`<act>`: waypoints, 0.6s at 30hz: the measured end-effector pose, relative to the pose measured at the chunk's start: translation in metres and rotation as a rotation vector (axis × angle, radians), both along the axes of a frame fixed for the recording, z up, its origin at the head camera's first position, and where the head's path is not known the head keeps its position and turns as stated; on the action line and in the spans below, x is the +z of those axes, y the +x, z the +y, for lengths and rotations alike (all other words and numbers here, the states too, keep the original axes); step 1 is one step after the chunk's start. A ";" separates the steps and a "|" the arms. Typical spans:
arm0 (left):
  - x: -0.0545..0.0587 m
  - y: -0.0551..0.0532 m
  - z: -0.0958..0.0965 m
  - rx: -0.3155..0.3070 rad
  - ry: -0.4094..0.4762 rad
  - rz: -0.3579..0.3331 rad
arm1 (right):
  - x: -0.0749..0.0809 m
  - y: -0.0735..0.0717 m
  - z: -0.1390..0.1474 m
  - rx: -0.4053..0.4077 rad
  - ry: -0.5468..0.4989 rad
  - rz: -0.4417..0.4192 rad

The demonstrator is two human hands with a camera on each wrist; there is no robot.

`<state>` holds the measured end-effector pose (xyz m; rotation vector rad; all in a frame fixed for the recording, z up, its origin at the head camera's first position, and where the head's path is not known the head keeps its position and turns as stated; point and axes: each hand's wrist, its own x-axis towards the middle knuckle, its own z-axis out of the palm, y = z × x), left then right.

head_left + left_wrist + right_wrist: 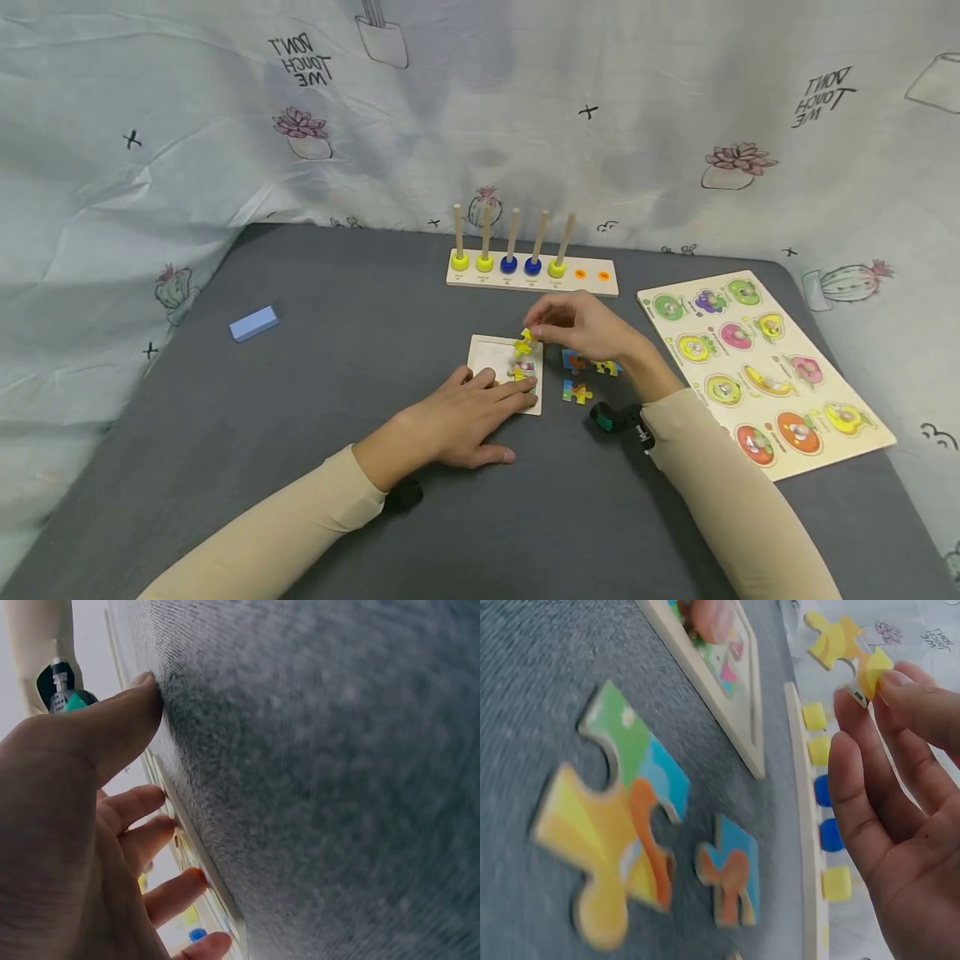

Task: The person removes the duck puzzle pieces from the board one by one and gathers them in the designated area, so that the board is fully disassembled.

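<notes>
A yellow jigsaw puzzle piece is pinched between the thumb and fingers of my right hand, held just above the far right corner of a pale wooden puzzle tray. My left hand lies across the tray with its fingers spread, fingertips resting on it, while the thumb reaches toward the cloth. Partly covered by those fingers, some coloured pieces sit in the tray. Right of it, several loose pieces lie on the cloth, among them a yellow, green and blue piece and a blue and orange one.
Behind the tray stands a wooden peg board with yellow and blue rings on its posts. A large fruit puzzle board lies at the right. At the left is a blue block. Printed fabric hangs behind the grey table.
</notes>
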<state>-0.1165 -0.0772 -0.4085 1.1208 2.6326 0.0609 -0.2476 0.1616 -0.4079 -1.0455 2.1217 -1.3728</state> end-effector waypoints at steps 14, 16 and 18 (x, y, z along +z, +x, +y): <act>-0.003 0.000 0.000 -0.004 0.031 0.005 | 0.015 0.014 0.048 0.001 0.048 0.061; -0.004 0.000 0.000 -0.005 0.034 0.009 | 0.016 0.016 0.053 -0.005 0.061 0.051; -0.004 0.000 0.000 -0.006 0.036 0.011 | 0.018 0.019 0.057 -0.015 0.074 0.043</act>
